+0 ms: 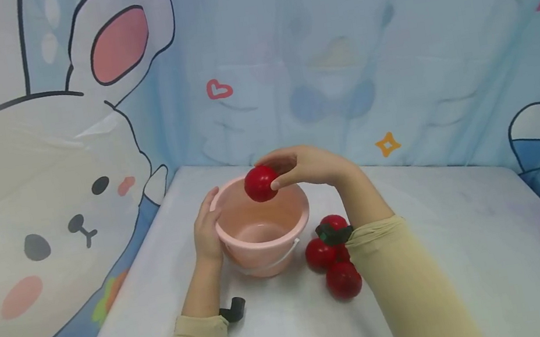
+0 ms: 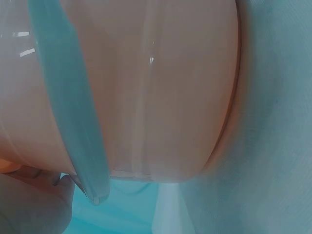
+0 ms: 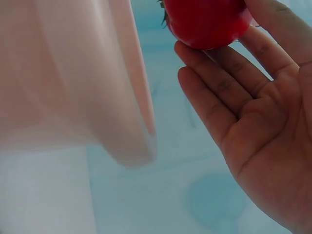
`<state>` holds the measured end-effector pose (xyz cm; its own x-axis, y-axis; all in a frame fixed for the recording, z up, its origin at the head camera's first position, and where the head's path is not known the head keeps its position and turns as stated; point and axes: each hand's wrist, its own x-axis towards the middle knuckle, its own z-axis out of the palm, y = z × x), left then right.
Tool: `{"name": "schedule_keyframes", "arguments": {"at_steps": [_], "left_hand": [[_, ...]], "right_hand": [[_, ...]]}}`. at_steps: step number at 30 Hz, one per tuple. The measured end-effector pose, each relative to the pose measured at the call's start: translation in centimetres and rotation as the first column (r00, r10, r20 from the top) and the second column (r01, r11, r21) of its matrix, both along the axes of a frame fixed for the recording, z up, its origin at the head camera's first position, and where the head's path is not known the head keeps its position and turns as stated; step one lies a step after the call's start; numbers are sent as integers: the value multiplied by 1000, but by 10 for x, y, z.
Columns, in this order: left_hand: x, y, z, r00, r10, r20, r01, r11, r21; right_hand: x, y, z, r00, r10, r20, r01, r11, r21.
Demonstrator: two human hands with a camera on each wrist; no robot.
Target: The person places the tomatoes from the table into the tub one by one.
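A red tomato (image 1: pixel 261 184) is pinched between the thumb and fingers of my right hand (image 1: pixel 309 167), above the far side of a pale pink bucket's opening. In the right wrist view, small green sepals show on the tomato (image 3: pixel 209 22), and the bucket's side (image 3: pixel 73 73) stands left of the hand. My left hand (image 1: pixel 206 234) grips the bucket (image 1: pixel 266 244) at its left rim. The bucket stands upright on the table, its inner bottom visible and its white handle (image 1: pixel 274 263) hanging down in front. In the left wrist view, the fingers (image 2: pixel 36 207) are at the rim.
Several red tomatoes (image 1: pixel 343 280) lie in a cluster on the white table (image 1: pixel 472 236), right of the bucket and beside the right sleeve (image 1: pixel 405 282). A dark wrist device (image 1: pixel 234 309) sticks out from the left cuff. A printed curtain (image 1: pixel 253 29) hangs behind the table.
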<state>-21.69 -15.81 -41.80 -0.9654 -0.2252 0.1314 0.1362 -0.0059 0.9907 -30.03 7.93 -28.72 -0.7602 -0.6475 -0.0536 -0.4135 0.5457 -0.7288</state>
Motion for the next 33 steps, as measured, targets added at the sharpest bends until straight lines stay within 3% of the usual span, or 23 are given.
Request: {"name": "schedule_keyframes", "arguments": {"at_steps": [10, 29, 33], "left_hand": [[-1, 2, -2, 1000, -10, 3, 10, 1000, -1], [-2, -3, -5, 1000, -12, 15, 12, 1000, -16], [-3, -3, -4, 1000, -6, -2, 6, 1000, -19]], "right_hand": [[-9, -24, -3, 991, 123, 46, -127, 986, 105], [-16, -52, 0, 982, 166, 94, -186, 944, 273], [-18, -56, -6, 976, 194, 97, -216, 918, 332]]}}
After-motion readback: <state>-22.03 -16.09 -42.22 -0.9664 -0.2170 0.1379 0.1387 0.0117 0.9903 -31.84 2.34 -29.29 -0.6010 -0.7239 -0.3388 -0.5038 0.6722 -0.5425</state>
